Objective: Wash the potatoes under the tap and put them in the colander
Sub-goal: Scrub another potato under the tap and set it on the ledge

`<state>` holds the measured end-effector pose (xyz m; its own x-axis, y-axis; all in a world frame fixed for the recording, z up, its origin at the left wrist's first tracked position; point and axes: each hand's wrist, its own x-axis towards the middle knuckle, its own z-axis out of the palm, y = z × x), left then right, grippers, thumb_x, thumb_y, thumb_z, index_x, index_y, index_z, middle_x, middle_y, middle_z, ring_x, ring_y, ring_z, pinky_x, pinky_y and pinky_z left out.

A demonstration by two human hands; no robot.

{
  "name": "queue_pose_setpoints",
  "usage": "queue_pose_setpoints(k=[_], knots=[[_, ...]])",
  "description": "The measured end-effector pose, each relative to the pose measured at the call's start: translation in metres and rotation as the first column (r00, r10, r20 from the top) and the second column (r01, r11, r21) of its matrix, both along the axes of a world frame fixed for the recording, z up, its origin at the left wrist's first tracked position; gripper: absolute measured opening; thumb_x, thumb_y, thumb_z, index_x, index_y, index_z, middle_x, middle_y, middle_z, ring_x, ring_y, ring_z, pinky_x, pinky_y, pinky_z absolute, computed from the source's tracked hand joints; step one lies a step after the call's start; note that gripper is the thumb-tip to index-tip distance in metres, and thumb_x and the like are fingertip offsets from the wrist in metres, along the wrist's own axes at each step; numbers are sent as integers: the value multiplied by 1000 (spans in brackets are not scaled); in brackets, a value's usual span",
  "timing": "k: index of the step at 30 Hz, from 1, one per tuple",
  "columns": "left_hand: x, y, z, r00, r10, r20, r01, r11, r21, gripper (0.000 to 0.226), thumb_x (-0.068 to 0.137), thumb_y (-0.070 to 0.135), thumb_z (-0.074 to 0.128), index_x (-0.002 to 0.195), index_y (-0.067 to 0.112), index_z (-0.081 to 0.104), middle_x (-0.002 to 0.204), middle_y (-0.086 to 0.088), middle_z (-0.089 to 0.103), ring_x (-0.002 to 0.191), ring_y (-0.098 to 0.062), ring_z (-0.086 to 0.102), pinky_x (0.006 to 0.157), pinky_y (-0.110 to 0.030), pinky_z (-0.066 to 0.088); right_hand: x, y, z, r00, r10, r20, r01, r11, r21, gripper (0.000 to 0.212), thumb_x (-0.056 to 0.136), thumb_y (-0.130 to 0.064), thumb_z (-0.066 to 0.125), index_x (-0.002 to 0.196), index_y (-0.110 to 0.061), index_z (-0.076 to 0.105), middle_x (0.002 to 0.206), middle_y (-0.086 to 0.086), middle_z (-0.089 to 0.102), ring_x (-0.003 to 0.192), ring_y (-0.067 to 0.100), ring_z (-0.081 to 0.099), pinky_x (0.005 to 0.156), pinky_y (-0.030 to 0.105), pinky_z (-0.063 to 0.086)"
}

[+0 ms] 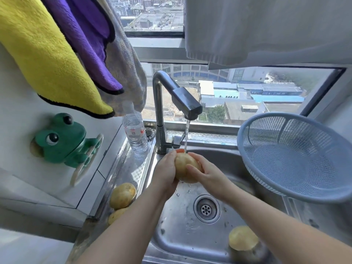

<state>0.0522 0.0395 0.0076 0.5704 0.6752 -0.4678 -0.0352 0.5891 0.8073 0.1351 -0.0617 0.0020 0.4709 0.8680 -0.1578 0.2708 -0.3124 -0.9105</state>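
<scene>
Rinsing a potato (183, 168) under the running tap (187, 103), we grip it with left hand (164, 173) and right hand (208, 176) curled round it; the colander (297, 159) sits to the right, nearest our right hand.

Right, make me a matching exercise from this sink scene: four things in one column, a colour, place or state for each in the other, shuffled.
Column one:
1. held potato
2. colander
3. bottle
4. frog holder

Column two:
A. green, on the wall at left
B. blue, nothing in it
C. under running water
D. clear, standing upright

Pairs: 1-C, 2-B, 3-D, 4-A
</scene>
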Motion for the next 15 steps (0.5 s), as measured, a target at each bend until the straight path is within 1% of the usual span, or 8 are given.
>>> queue_pose_setpoints(k=[2, 3, 5, 7, 9, 11, 13, 15], knots=[[-4, 0, 2, 999, -36, 32, 37, 999, -27, 29, 102, 20, 40, 90, 13, 65, 79, -10, 70, 72, -23, 66, 73, -39, 53, 9, 0, 7, 996, 64, -55, -65, 998, -25, 54, 90, -34, 61, 138, -20, 42, 124, 0, 58, 109, 12, 59, 92, 25, 50], [-5, 0, 3, 998, -46, 46, 47, 998, -37, 28, 102, 19, 39, 92, 13, 64, 81, -11, 70, 74, -24, 66, 74, -40, 53, 11, 0, 11, 992, 93, -86, -95, 995, -26, 54, 87, -34, 64, 136, -23, 44, 121, 0, 60, 106, 12, 61, 89, 25, 52], [-6, 0, 4, 996, -59, 63, 62, 996, -57, 24, 102, 16, 37, 101, 12, 61, 94, -15, 66, 79, -27, 65, 75, -41, 53, 13, 1, 16, 978, 124, -166, -128, 992, -10, 50, 81, -33, 71, 126, -30, 50, 115, 0, 64, 102, 13, 65, 84, 28, 56], [-6, -1, 8, 993, -65, 96, 73, 994, -82, 22, 102, 15, 36, 110, 15, 56, 102, -15, 63, 82, -26, 64, 76, -41, 53, 14, 1, 19, 974, 125, -191, -128, 992, -3, 45, 78, -29, 76, 117, -32, 55, 110, -1, 68, 98, 14, 66, 82, 30, 57], [-6, -3, 10, 987, -52, 150, 69, 991, -111, 19, 102, 14, 38, 112, 16, 54, 104, -13, 62, 85, -25, 63, 80, -41, 52, 14, 2, 22, 976, 108, -192, -111, 994, -8, 45, 75, -27, 79, 114, -29, 57, 106, -1, 69, 94, 11, 67, 79, 27, 57], [-8, -4, 8, 979, -26, 201, 52, 990, -129, 17, 101, 15, 42, 113, 14, 54, 109, -15, 61, 93, -26, 64, 87, -42, 51, 12, 2, 23, 976, 88, -198, -92, 996, -12, 51, 74, -24, 80, 118, -23, 55, 106, 0, 67, 90, 8, 66, 74, 22, 56], [-11, -9, 5, 972, -19, 235, 52, 989, -135, 21, 99, 19, 47, 112, 7, 58, 105, -16, 67, 93, -26, 67, 85, -42, 55, 7, 1, 20, 976, 56, -208, -59, 998, -6, 58, 72, -19, 82, 121, -18, 51, 107, 2, 65, 88, 8, 66, 70, 20, 55], [-15, -14, 0, 970, -74, 230, 96, 992, -85, 34, 95, 24, 50, 118, 0, 56, 100, -17, 69, 91, -25, 68, 82, -39, 56, 3, -1, 15, 977, 19, -214, -19, 1000, 4, 61, 71, -16, 83, 120, -17, 48, 109, 4, 63, 88, 10, 66, 69, 21, 55]])
